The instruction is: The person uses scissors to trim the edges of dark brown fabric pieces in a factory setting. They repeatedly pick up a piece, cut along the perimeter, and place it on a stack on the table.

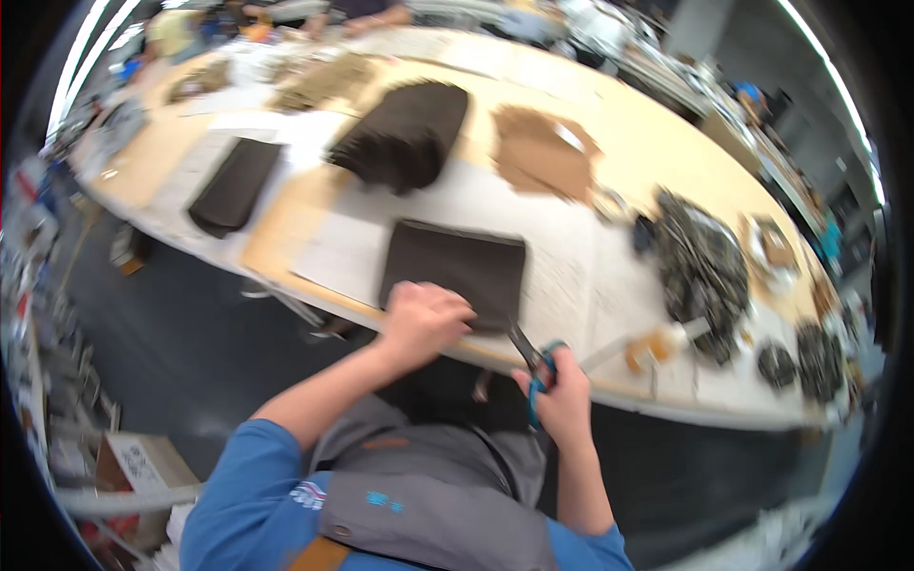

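A dark brown piece of folded fabric (454,260) lies flat at the near edge of the table, on white paper. Over its near left part is my left hand (426,322), fingers curled; blur hides whether they pinch anything. My right hand (564,389) grips a pair of scissors (527,348) by the teal handles. The blades point up and left, their tips beside the fabric's near right corner. Farther back sits a thick stack of dark brown fabric pieces (410,135).
Left on the table is a smaller dark stack (239,185). Behind stand tan cardboard-coloured pieces (546,153). To the right are a dark crumpled bundle (703,271), an amber bottle (653,347) and a roll of tape (610,205). A cardboard box (146,464) stands lower left. People work across the table.
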Available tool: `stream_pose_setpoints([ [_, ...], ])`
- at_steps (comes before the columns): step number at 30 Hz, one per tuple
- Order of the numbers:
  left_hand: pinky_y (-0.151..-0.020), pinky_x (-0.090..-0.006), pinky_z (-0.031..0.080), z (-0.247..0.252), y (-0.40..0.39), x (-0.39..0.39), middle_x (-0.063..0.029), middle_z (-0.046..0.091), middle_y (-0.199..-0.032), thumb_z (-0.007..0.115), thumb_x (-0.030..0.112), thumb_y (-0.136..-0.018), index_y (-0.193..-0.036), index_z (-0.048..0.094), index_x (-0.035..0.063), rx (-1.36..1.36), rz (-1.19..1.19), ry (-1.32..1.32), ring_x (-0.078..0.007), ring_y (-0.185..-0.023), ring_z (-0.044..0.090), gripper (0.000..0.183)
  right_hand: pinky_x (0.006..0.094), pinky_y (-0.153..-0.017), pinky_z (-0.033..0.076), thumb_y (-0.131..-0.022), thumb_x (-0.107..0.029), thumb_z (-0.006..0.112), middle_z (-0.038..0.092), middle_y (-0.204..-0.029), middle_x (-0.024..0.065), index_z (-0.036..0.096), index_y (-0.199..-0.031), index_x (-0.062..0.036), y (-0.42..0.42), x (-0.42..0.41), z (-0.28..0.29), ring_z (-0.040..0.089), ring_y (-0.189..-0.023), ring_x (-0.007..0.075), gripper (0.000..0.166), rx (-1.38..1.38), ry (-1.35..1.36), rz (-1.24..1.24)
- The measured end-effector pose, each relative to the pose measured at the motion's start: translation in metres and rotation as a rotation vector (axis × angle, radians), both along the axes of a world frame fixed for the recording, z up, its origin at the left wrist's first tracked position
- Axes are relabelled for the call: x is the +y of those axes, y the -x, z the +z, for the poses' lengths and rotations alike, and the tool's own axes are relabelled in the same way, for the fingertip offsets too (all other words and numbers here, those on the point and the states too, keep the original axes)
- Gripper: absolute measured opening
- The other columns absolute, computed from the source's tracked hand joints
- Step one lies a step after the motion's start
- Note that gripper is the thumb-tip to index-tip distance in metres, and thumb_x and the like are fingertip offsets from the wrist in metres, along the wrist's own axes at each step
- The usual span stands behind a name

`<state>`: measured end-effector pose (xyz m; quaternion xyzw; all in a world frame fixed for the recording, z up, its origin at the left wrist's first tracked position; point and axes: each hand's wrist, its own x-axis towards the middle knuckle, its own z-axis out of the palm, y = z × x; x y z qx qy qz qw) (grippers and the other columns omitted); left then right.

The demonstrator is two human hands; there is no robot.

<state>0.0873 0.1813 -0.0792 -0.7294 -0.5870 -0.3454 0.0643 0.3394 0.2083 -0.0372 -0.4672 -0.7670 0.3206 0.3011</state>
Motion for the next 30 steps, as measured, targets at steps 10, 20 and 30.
stream_pose_setpoints([
  [10,-0.092,-0.0392,0.039,-0.013,-0.004,0.007,0.0007,0.066,-0.091,0.074,0.026,-0.077,-0.086,0.071,0.0158,-0.277,0.021,0.133,-0.0200,-0.097,0.062,0.014,0.0415,-0.067,0.049,-0.072,-0.006,0.075,0.064,-0.081,0.0119,0.055,-0.090,-0.0035,0.067,0.041,-0.025,0.065,-0.076,0.0323,0.027,-0.098,-0.363,0.107],
  [20,-0.097,-0.0404,0.031,-0.009,-0.004,0.009,0.0031,0.063,-0.090,0.062,0.019,-0.084,-0.088,0.067,0.0198,0.104,0.021,-0.021,-0.0124,-0.091,0.061,0.007,0.0394,-0.069,0.050,-0.072,-0.002,0.072,0.067,-0.092,0.0112,0.059,-0.094,-0.0034,0.065,0.045,-0.039,0.065,-0.079,0.0303,0.026,-0.068,-0.253,0.116],
  [30,-0.097,-0.0403,0.031,0.003,-0.002,0.015,0.0043,0.062,-0.100,0.063,0.018,-0.083,-0.093,0.063,0.0181,0.094,0.000,-0.227,-0.0117,-0.096,0.059,0.009,0.0373,-0.067,0.050,-0.069,0.001,0.071,0.068,-0.083,0.0099,0.064,-0.095,-0.0062,0.070,0.044,-0.034,0.065,-0.073,0.0286,0.028,0.026,-0.338,0.049],
])
